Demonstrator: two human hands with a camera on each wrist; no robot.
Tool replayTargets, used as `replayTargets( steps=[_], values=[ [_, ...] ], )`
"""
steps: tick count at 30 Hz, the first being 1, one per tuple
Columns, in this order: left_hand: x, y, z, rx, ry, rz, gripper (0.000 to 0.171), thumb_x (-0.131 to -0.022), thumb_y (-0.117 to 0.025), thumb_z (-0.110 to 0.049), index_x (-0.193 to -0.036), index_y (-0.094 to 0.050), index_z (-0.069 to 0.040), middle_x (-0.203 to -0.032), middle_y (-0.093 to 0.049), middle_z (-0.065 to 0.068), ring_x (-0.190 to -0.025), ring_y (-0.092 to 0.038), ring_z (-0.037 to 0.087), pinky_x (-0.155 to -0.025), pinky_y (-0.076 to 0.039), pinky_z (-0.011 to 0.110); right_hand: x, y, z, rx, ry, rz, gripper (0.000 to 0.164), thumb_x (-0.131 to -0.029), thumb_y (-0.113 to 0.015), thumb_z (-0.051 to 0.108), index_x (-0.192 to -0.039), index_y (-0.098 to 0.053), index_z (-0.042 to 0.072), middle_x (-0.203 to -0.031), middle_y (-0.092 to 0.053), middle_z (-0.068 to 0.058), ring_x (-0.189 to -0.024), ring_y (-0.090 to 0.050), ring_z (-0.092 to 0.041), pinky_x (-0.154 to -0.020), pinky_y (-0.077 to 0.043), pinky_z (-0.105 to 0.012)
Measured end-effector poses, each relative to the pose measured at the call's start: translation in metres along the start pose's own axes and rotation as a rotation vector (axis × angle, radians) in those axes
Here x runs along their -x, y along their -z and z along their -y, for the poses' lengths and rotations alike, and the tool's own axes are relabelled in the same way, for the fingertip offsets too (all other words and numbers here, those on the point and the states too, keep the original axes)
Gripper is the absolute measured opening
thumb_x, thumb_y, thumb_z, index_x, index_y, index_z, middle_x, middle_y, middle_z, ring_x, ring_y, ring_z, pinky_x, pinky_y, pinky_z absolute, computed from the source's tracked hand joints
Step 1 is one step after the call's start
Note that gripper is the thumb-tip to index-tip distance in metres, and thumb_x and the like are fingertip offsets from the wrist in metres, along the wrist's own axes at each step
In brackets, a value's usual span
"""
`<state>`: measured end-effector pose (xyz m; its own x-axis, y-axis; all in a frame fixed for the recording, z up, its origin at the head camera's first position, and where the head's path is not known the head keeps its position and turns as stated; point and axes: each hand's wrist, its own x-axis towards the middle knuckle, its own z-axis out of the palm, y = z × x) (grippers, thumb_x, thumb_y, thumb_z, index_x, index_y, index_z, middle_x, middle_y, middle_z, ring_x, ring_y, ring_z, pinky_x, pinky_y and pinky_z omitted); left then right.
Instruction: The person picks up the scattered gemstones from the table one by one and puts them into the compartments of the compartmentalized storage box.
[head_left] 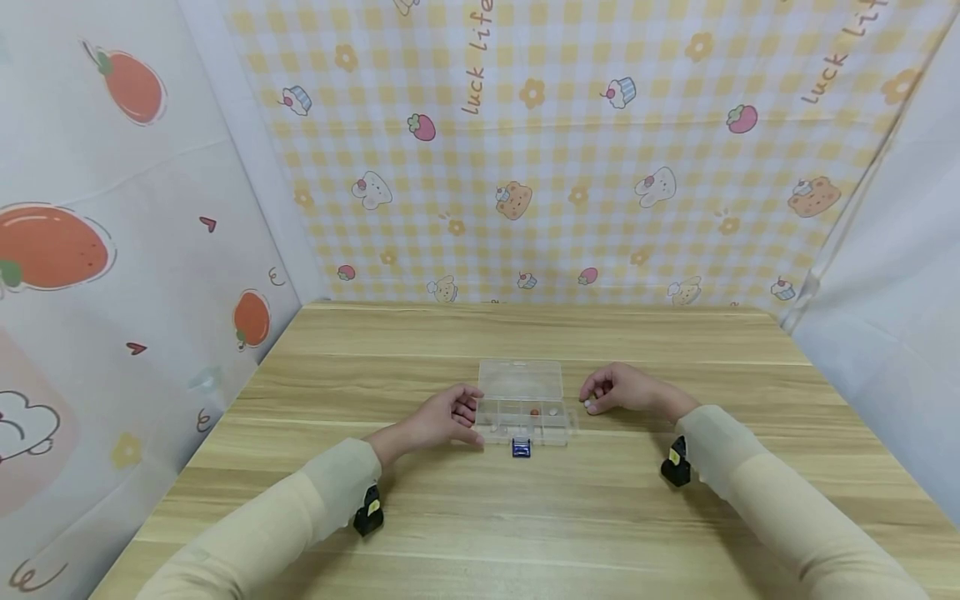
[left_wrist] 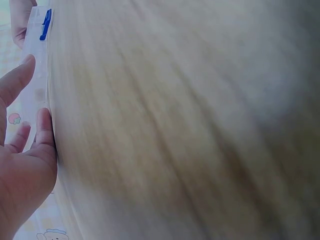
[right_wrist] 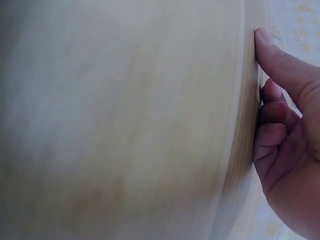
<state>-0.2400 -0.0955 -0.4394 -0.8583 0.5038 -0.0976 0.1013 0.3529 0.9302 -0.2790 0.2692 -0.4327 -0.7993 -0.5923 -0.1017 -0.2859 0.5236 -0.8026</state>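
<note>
A clear plastic compartment box (head_left: pixel 510 433) lies on the table with its lid (head_left: pixel 521 380) folded back. In its compartments are an orange pill (head_left: pixel 535 412) and a white pill (head_left: pixel 553 412). My left hand (head_left: pixel 444 417) is at the left end of the box, thumb by the front corner and index finger by the back one. Its loosely spread fingers (left_wrist: pixel 44 127) also show in the left wrist view. To the right of the box, my right hand (head_left: pixel 618 389) pinches a small white pill (head_left: pixel 588 404) close over the table, its other fingers curled.
A blue latch (head_left: pixel 521 447) sticks out at the front of the box. The wood-grain table (head_left: pixel 480 525) ends at a patterned cloth (head_left: pixel 510 158) behind, with more cloth hanging left and right. Black wrist cameras (head_left: pixel 369 512) hang under both sleeves.
</note>
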Motion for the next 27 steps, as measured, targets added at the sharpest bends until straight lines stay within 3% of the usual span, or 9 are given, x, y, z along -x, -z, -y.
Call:
replayTargets(
  steps=[5, 12, 27],
  values=[
    [0.0008, -0.0002, -0.0007, 0.006, -0.004, 0.002, 0.070, -0.071, -0.083, 0.006, -0.132, -0.048, 0.005, -0.112, -0.054, 0.015, -0.094, -0.055, 0.024, -0.082, -0.051, 0.033, 0.0001, 0.0006, -0.0020, 0.002, 0.074, 0.015, 0.012, -0.084, -0.076, 0.008, -0.095, -0.072, 0.005, -0.073, -0.054, 0.002, -0.067, -0.046, -0.011, -0.058, -0.039, -0.022],
    [-0.0001, 0.0003, 0.0011, 0.000, -0.003, 0.007, 0.070, -0.070, -0.084, 0.003, -0.130, -0.049, 0.003, -0.111, -0.054, 0.013, -0.092, -0.055, 0.021, -0.082, -0.051, 0.031, -0.0003, -0.0009, 0.0043, 0.014, -0.007, 0.003, 0.013, -0.083, -0.076, 0.007, -0.095, -0.072, 0.002, -0.076, -0.056, -0.002, -0.070, -0.047, -0.014, -0.061, -0.040, -0.022],
    [0.0001, 0.0016, 0.0014, 0.007, -0.002, 0.011, 0.070, -0.071, -0.085, 0.002, -0.131, -0.049, 0.002, -0.111, -0.054, 0.012, -0.093, -0.055, 0.021, -0.083, -0.051, 0.031, 0.0017, 0.0035, 0.0039, -0.024, -0.021, 0.003, 0.015, -0.083, -0.076, 0.006, -0.095, -0.070, 0.000, -0.079, -0.060, -0.005, -0.073, -0.051, -0.016, -0.063, -0.044, -0.023]
  ],
)
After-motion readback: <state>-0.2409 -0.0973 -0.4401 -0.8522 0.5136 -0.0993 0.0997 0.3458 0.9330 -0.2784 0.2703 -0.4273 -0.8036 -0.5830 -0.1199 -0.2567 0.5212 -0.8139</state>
